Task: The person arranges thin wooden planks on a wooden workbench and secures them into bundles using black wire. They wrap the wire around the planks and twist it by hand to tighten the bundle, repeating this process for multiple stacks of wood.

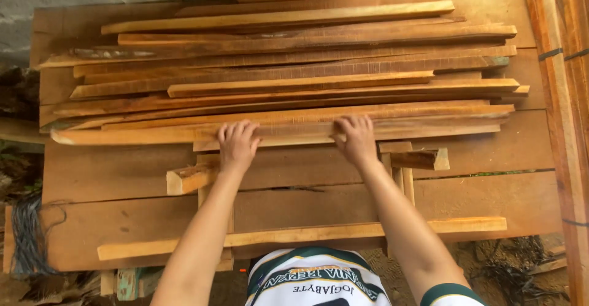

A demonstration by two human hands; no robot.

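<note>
Wooden boards and thin offcut strips are seen from above, heaped on a surface made of broad planks. At the far left, a tangle of dark cord is seen hanging off the edge. Further in, a short block is seen lying just below the left hand, which is laid palm down on a long, narrow strip at the near edge of the pile of strips. The fingers of that hand are spread over the strip's top face and not visibly curled under it, so the grip reads as open, pressed flat rather than closed. Toward the middle, a pale strip is seen lying across the nearer planks. The right hand is placed on the same long strip, fingers hooked over its far edge; no closed hold can be made out there either. The strip is judged stiff, light for its length, rough-sawn and likely splintery, and prone to wobble if lifted from one end, so hold is best taken with two hands well apart about its middle. At the right, another short block is seen, and an upright board marked with dark bands is seen at the edge.
</note>
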